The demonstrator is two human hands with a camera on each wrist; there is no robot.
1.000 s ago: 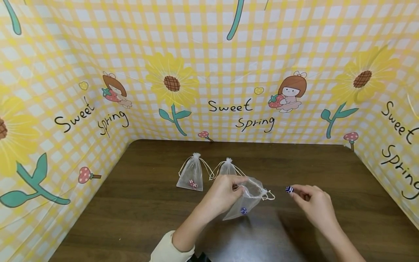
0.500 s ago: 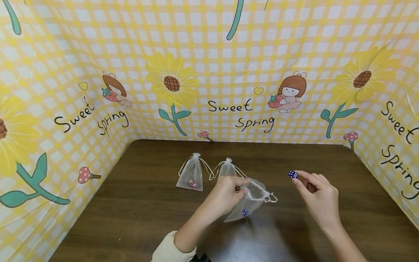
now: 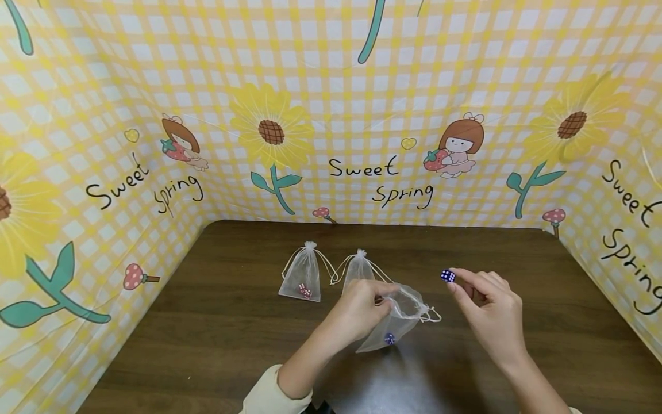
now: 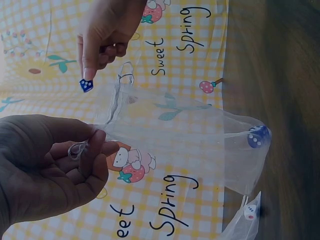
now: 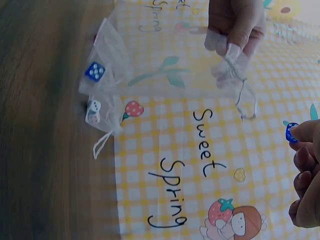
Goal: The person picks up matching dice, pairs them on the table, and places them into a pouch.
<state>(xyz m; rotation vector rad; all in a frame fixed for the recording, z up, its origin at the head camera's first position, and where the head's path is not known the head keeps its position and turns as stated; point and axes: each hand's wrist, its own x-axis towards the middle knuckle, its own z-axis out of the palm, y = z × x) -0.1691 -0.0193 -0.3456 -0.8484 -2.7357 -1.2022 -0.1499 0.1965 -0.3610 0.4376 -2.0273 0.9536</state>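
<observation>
My left hand (image 3: 359, 307) pinches the rim of a sheer white drawstring pouch (image 3: 405, 325), holding it up with its mouth open. Inside, near the bottom, lies a blue die (image 4: 258, 136) with white dots. To the right of the pouch mouth and slightly higher, my right hand (image 3: 491, 310) pinches a second blue die (image 3: 447, 276) between thumb and fingertips. That die is apart from the pouch. The pouch's drawstring (image 3: 430, 314) hangs loose on the right side of the mouth.
A closed sheer pouch (image 3: 295, 276) with red dice (image 3: 305, 291) stands at the left on the brown table (image 3: 233, 345). Another closed pouch (image 3: 359, 265), partly behind my left hand, contains white dice (image 5: 93, 111). A checkered cloth (image 3: 362, 115) hangs behind and beside the table.
My right hand with its blue die has risen, then shifted left toward the pouch mouth. The left hand and the pouch have drifted slightly right and down.
</observation>
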